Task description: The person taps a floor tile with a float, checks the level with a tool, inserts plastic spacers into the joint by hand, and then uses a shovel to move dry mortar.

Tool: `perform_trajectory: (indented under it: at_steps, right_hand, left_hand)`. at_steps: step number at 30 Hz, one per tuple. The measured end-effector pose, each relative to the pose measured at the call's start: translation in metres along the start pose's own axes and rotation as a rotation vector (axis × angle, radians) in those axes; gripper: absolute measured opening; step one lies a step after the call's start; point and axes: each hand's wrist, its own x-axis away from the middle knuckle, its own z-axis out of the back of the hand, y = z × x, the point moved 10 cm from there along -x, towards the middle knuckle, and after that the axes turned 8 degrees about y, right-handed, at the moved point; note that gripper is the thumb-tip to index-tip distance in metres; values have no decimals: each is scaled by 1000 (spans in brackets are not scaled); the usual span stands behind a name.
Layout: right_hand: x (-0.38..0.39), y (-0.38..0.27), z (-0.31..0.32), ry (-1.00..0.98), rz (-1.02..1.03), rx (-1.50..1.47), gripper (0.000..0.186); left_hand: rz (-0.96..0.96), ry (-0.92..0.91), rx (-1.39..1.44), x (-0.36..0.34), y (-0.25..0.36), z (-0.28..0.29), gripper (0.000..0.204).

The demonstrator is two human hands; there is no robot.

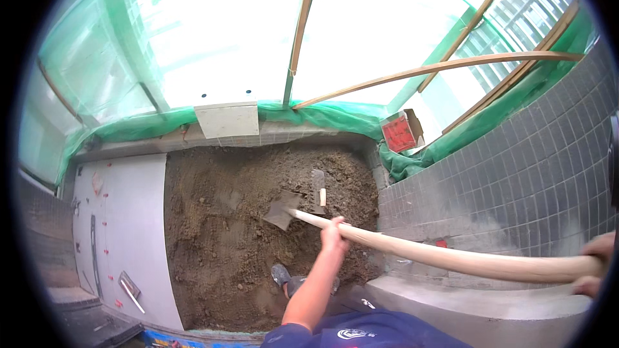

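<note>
My left hand is wrapped round the pale wooden handle of a shovel, fairly near its blade. At the far right, my right hand grips the handle's end; the picture's rim cuts part of it off. The shovel's flat grey blade rests on damp brown mortar or soil. Just right of the blade lies a notched-looking metal trowel with a short pale grip, partly dusted with the same material. One of my shoes stands on the loose material below the blade.
Large pale tiles cover the floor at left, with red clips, a dark bar and a white-handled tool on them. A pale panel, a red box and green netting line the far edge. A grey tiled wall bounds the right.
</note>
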Motion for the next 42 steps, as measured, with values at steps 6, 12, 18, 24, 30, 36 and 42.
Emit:
perform_trajectory:
  at_steps: [6,12,18,24,30,36,42]
  right_hand:
    - [-118,-59,-148,-160,109,-171,46]
    - [-144,-53,-195,-64,33,-78,37]
    - [-124,-15,-275,-5,-32,206,27]
    - [-96,45,-344,248,91,133,25]
    - [-69,131,-344,328,123,196,23]
    - [-55,87,-294,268,344,465,18]
    - [-3,-28,-201,615,701,486,12]
  left_hand:
    - [-80,205,-36,-167,108,86,15]
    - [47,189,15,-234,90,94,11]
    - [175,-58,159,-282,59,87,16]
    - [94,179,131,-251,4,119,14]
    - [144,199,393,-169,-50,116,14]
    - [-55,216,549,-99,-49,216,15]
    - [-89,62,841,-37,-25,283,24]
